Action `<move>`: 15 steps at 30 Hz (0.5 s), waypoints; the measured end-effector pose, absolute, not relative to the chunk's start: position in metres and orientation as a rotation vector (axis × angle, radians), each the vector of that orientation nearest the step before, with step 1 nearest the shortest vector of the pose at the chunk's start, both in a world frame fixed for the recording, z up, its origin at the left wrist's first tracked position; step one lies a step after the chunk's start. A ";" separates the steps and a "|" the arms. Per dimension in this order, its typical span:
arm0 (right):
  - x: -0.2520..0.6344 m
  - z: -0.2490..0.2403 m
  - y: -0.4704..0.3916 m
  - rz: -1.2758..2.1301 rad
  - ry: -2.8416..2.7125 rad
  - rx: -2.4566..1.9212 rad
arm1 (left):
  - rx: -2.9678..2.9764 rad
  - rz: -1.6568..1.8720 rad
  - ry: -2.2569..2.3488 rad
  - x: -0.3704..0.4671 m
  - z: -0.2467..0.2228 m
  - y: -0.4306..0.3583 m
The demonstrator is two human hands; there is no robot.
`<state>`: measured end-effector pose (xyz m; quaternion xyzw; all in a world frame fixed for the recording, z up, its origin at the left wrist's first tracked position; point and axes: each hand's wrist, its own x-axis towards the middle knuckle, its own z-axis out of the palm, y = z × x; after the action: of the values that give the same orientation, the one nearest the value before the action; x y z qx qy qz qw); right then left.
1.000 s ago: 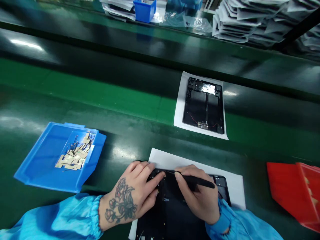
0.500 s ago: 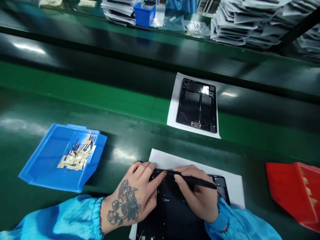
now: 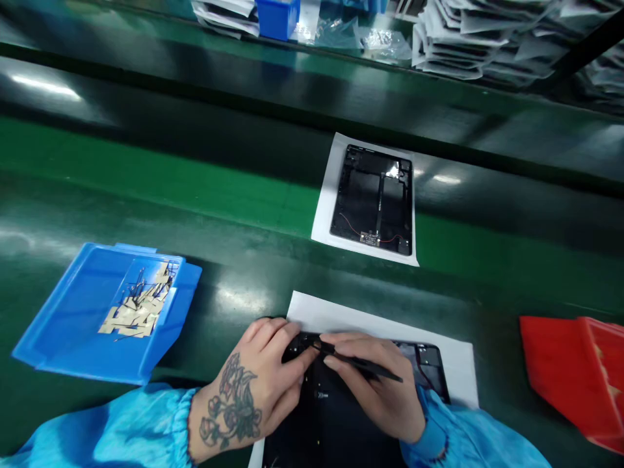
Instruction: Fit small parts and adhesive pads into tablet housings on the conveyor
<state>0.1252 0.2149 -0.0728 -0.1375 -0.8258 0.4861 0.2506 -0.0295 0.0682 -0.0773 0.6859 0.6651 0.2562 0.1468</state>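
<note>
A black tablet housing (image 3: 341, 422) lies on a white paper sheet (image 3: 458, 364) in front of me. My left hand (image 3: 260, 383) holds its upper left edge, with the fingers bent over the rim and the index finger reaching to the tool tip. Black tweezers (image 3: 370, 368) are pinched in my right hand (image 3: 383, 390), slanting down to the left. Their tip meets the housing's top edge beside my left fingertip. Whatever lies under the tip is too small to make out.
Left of my hands stands a blue tray (image 3: 63, 312) with cream strips and dark wires (image 3: 141, 299). A red bin (image 3: 556, 370) is at right. Beyond, a second tablet housing (image 3: 358, 201) rests on paper. Paper-wrapped stacks (image 3: 468, 39) and a blue box (image 3: 277, 18) line the shelf.
The tweezers and my right hand have shifted slightly left along the housing's top edge. My left hand stays at the upper left edge. The view has turned a little.
</note>
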 end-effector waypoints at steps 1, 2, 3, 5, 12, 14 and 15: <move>0.125 -0.073 0.215 1.325 -2.257 -0.359 | 1.970 0.744 1.917 -0.029 -0.077 0.068; 0.125 -0.073 0.215 1.334 -2.266 -0.342 | 1.967 0.753 1.923 -0.029 -0.077 0.069; 0.124 -0.074 0.215 1.345 -2.270 -0.322 | 1.966 0.761 1.930 -0.029 -0.076 0.069; 0.123 -0.074 0.216 1.371 -2.273 -0.292 | 1.969 0.769 1.940 -0.029 -0.076 0.069; 0.122 -0.072 0.217 1.320 -2.298 -0.228 | 1.985 0.757 1.925 -0.030 -0.074 0.070; 0.125 -0.072 0.217 1.212 -2.381 -0.198 | 1.976 0.763 1.927 -0.030 -0.074 0.070; 0.126 -0.073 0.216 1.154 -2.426 -0.186 | 1.967 0.770 1.931 -0.030 -0.074 0.070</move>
<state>0.1259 0.2162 -0.0727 -0.0673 -0.8783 0.4178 0.2225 -0.0302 0.0701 -0.0742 0.6805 0.6681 0.2665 0.1396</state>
